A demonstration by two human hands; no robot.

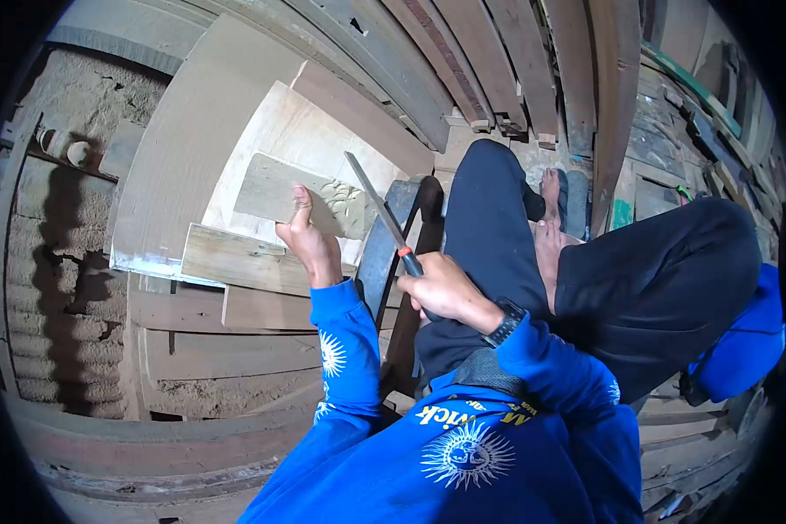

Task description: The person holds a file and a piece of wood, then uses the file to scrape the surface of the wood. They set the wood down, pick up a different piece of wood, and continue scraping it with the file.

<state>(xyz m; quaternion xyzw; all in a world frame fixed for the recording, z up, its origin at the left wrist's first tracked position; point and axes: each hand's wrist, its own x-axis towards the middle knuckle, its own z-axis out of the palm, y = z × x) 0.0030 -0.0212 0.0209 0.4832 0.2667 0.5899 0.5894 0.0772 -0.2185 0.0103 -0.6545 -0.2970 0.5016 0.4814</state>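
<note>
My right hand (445,286) is closed around the black handle of a file (375,203), which has a red ring where the blade begins. Its long thin blade points up and to the left, passing over the right end of a carved wooden board (266,188). Leaf-like relief carving covers that end of the board, while its left part is plain. At the board's near edge is my left hand (310,244), gripping it with the thumb on top and the other fingers mostly hidden. A pale plywood sheet (288,122) lies beneath the board.
A loose wooden plank (244,255) lies just below the carved board. Beside my knee stands a dark bench edge (393,218). Long timber beams (515,61) lean at the top, and scrap wood (672,140) litters the right. My bare feet (550,236) rest on the floor.
</note>
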